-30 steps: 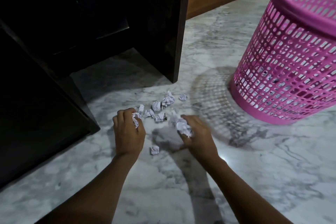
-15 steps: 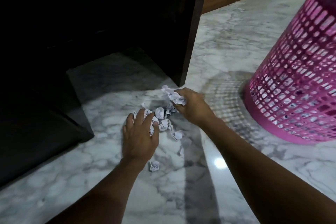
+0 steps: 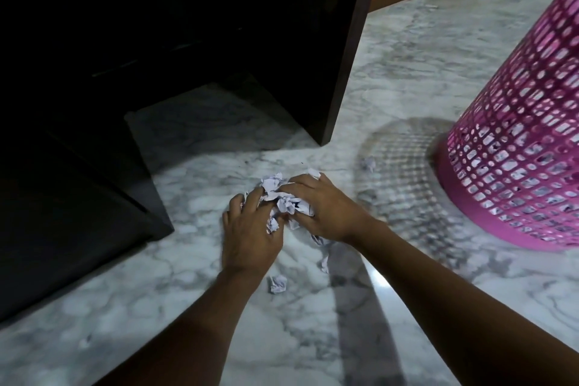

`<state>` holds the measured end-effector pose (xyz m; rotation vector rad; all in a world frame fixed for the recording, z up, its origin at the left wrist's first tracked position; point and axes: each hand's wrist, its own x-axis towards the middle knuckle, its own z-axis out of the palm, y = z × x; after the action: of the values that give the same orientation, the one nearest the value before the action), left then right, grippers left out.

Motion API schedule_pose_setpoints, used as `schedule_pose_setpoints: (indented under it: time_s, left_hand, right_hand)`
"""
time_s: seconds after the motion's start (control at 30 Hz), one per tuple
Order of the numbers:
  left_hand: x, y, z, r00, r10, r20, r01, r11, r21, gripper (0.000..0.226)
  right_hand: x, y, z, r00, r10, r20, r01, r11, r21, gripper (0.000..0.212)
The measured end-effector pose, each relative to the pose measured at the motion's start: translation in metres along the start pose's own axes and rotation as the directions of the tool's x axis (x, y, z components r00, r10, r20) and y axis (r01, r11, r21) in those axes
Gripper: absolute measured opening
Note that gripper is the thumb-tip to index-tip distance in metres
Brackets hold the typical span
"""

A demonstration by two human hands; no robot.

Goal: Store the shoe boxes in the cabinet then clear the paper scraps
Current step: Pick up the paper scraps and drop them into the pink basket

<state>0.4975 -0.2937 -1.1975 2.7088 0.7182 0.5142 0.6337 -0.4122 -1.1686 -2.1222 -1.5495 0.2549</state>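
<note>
The paper scraps (image 3: 286, 200) are small white crumpled wads with faint dark print. They are gathered into one loose heap on the marble floor (image 3: 407, 72), just in front of the dark cabinet (image 3: 219, 25) and to the left of the pink basket (image 3: 517, 150). A few lie apart from the heap: one stray wad (image 3: 277, 284) beside the left wrist, a thin piece (image 3: 324, 263) just below the right wrist, and a blurred bit (image 3: 370, 163) in the basket's latticed shadow.

The left hand (image 3: 250, 229) comes at the heap from the near left. Its grip is half closed, with the fingers bent over the wads and one scrap caught between thumb and forefinger. The right hand (image 3: 326, 210) meets it from the right, its grip curled round that side of the heap, so paper bulges up between the two hands (how much sits under the palms is hidden).

The cabinet's upright panel ends on the floor just beyond the heap, and a low dark block of it stands near the outer side of the left hand. The basket's wall stands well apart to the right, with marble floor between it and the right forearm. More floor runs toward the camera beneath both forearms.
</note>
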Motion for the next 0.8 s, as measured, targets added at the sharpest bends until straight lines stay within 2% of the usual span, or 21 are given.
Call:
schedule_pose_setpoints:
  time_s: [0.1, 0.2, 0.3, 0.37, 0.47, 0.57, 0.63, 0.7, 0.8]
  left_hand:
    - [0.0, -0.004, 0.0, 0.999, 0.037, -0.019, -0.038, 0.998, -0.042, 0.03]
    - [-0.003, -0.007, -0.001, 0.992, 0.107, -0.062, -0.111, 0.991, -0.075, 0.03]
    - [-0.006, -0.008, -0.005, 0.996, 0.09, -0.009, -0.091, 0.994, -0.062, 0.023]
    - [-0.006, -0.007, -0.01, 0.998, 0.056, 0.036, -0.053, 0.995, -0.081, 0.023]
    - [-0.008, -0.006, -0.019, 0.998, 0.022, 0.056, -0.014, 0.99, -0.139, 0.017]
    - [-0.024, -0.006, -0.031, 0.998, 0.063, 0.019, -0.059, 0.983, -0.174, 0.008]
    - [-0.035, -0.005, -0.042, 0.993, 0.121, -0.003, -0.119, 0.977, -0.177, 0.016]
    - [-0.044, -0.003, -0.05, 0.986, 0.167, -0.016, -0.167, 0.971, -0.173, 0.021]
    - [-0.056, 0.002, -0.055, 0.977, 0.211, -0.024, -0.212, 0.968, -0.131, 0.023]
  right_hand:
    - [-0.006, -0.004, 0.001, 0.999, 0.051, 0.009, -0.051, 0.998, 0.035, 0.045]
    - [-0.006, -0.014, 0.006, 0.993, 0.11, -0.043, -0.109, 0.993, 0.039, 0.043]
    - [0.0, -0.026, 0.008, 0.973, 0.228, -0.035, -0.227, 0.973, 0.032, 0.045]
    - [0.001, -0.035, 0.001, 0.959, 0.283, -0.02, -0.279, 0.955, 0.104, 0.047]
    - [-0.006, -0.05, -0.024, 0.915, 0.377, -0.144, -0.329, 0.903, 0.275, 0.044]
    - [-0.033, -0.061, -0.043, 0.82, 0.478, -0.314, -0.305, 0.83, 0.467, 0.038]
    - [-0.058, -0.067, -0.042, 0.803, 0.476, -0.36, -0.309, 0.848, 0.431, 0.036]
    - [-0.08, -0.068, -0.024, 0.817, 0.439, -0.375, -0.348, 0.893, 0.286, 0.039]
    - [-0.098, -0.068, 0.008, 0.859, 0.404, -0.315, -0.386, 0.914, 0.123, 0.043]
